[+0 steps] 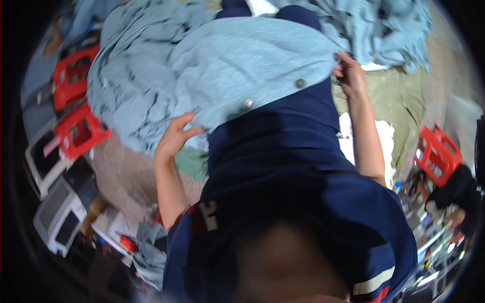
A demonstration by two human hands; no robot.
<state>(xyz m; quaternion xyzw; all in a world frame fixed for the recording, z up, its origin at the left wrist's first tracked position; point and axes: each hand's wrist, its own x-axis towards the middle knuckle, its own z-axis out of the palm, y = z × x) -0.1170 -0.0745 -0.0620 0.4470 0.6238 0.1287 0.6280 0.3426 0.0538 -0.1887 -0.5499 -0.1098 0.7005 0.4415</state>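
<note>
Cluttered workshop floor, heaps of light blue cloth all round. Light blue garment with metal buttons lies spread over the person's lap, on dark blue clothing. Left hand grips its lower left edge, fingers curled into the fabric. Right hand pinches its right edge near a button. Red plastic stools sit left, another red stool right.

I see red stools and machines crowding my left; bare floor stays open under the cloth.
</note>
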